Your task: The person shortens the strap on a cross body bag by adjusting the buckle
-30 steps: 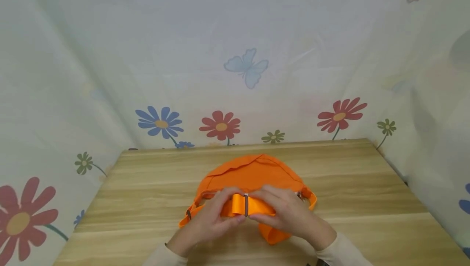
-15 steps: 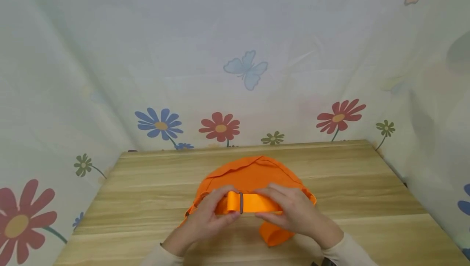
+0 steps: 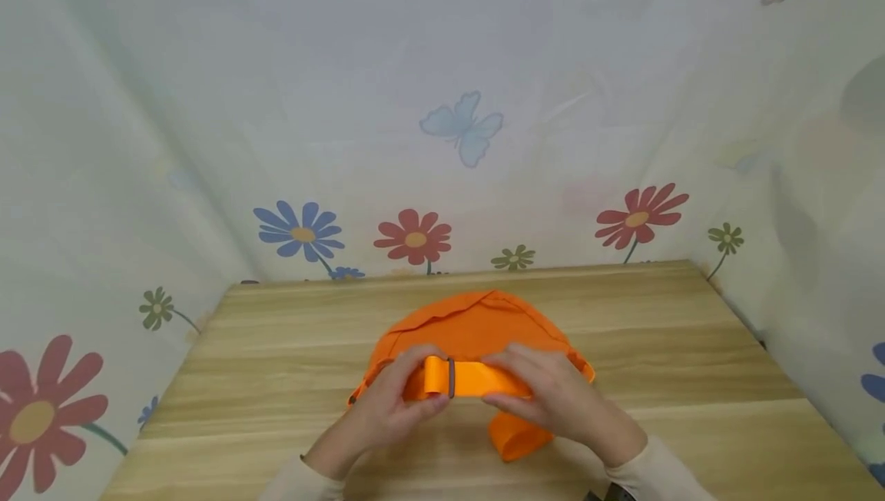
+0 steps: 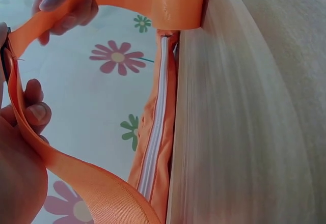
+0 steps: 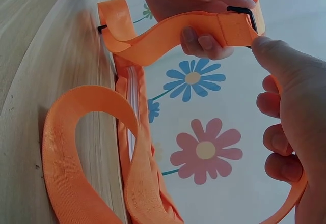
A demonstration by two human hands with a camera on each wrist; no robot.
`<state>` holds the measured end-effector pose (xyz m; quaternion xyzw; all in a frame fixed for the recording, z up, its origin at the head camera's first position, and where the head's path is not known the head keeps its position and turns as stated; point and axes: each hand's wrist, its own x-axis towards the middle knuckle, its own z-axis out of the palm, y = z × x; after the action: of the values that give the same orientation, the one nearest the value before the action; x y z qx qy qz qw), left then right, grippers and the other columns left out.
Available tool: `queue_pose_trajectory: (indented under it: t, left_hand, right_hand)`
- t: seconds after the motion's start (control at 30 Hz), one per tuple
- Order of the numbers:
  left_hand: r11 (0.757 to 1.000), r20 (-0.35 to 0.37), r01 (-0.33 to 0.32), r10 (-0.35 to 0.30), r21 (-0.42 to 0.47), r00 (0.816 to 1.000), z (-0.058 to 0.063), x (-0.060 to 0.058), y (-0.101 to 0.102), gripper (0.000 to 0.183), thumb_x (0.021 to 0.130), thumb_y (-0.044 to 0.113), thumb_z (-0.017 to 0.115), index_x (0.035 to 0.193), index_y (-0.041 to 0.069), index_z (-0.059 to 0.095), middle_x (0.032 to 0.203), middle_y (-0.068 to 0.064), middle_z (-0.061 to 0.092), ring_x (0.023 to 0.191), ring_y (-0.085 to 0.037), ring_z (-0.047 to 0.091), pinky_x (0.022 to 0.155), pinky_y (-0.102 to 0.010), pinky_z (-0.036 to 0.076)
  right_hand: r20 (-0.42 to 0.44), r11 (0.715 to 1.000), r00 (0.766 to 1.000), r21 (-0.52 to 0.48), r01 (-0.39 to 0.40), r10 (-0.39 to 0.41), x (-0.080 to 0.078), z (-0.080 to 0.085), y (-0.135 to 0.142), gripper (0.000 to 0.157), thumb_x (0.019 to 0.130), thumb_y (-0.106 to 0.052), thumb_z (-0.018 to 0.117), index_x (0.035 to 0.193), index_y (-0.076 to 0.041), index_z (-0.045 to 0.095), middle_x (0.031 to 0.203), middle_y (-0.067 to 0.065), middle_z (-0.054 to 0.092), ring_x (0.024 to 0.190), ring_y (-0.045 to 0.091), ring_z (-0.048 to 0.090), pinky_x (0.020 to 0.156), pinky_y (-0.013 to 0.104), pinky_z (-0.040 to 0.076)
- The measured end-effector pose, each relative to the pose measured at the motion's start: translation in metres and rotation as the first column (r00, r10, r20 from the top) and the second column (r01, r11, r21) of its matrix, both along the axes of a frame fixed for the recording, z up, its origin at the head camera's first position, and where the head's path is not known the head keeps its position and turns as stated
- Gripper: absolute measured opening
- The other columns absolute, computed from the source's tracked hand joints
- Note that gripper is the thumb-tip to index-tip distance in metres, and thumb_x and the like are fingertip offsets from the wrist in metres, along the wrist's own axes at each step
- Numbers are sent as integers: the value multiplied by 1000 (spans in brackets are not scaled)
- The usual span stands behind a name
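Floral cloth (image 3: 346,63) hangs behind the desk and along its left and right edges. Desk (image 3: 290,347) has light wood grain. Orange bag (image 3: 477,324) lies on it, about midway between left and right edges, rounded side facing the far edge. Orange strap (image 3: 480,379) held up on the bag's near-edge side; one loop droops lower, toward the near edge. Right hand (image 3: 553,389): fingers narrow, pinching strap on the right-edge side. Left hand (image 3: 387,405): fingers narrow, pinching strap on the left-edge side. Dark buckle (image 3: 452,378) on strap, between hands, at left fingertips.
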<state>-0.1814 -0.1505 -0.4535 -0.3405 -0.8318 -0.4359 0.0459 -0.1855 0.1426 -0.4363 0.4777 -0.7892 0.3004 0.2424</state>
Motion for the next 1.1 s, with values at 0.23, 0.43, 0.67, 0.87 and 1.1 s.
queue_pose_trajectory:
  t: [0.23, 0.43, 0.67, 0.87, 1.1]
  left_hand:
    - [1000, 109, 18, -19, 12, 994, 1, 2, 1, 51, 104, 29, 74, 146, 24, 47, 121, 5, 66, 103, -12, 63, 93, -29, 58]
    - [1000, 154, 0, 1, -4, 988, 0, 3, 3, 51, 103, 35, 75, 145, 29, 46, 124, 5, 66, 102, -13, 63, 92, -29, 58]
    - [999, 190, 37, -42, 29, 981, -1, 4, 8, 50, 103, 33, 75, 144, 31, 47, 129, 2, 64, 104, -15, 64, 92, -28, 60]
    - [998, 193, 43, -49, 36, 980, -1, 4, 10, 51, 101, 32, 78, 143, 30, 48, 130, 2, 64, 106, -15, 64, 94, -28, 60]
    - [999, 162, 24, -29, 37, 986, 1, 5, 8, 49, 101, 31, 79, 142, 28, 52, 131, 2, 65, 108, -16, 63, 94, -32, 60]
  right_hand:
    - [16, 1000, 1000, -1, -9, 9, 1, -1, -5, 39, 94, -26, 86, 127, -11, 70, 100, -7, 67, 75, 3, 57, 73, 7, 50]
    - [18, 999, 999, -16, -33, 34, 2, 2, -10, 39, 94, -25, 86, 127, -11, 70, 101, -6, 69, 76, 4, 58, 74, 8, 51]
    - [1, 999, 999, -20, -44, 44, 3, 5, -16, 41, 93, -26, 87, 127, -10, 70, 99, -6, 68, 74, 4, 58, 73, 7, 52]
    - [-10, 1000, 1000, 1, -20, 20, 6, 5, -17, 40, 99, -36, 80, 129, -12, 70, 99, -7, 67, 73, 3, 58, 73, 7, 52]
    - [-4, 1000, 1000, 15, -7, 7, 5, 4, -16, 44, 95, -33, 86, 131, -12, 70, 100, -6, 68, 72, 3, 58, 72, 7, 52]
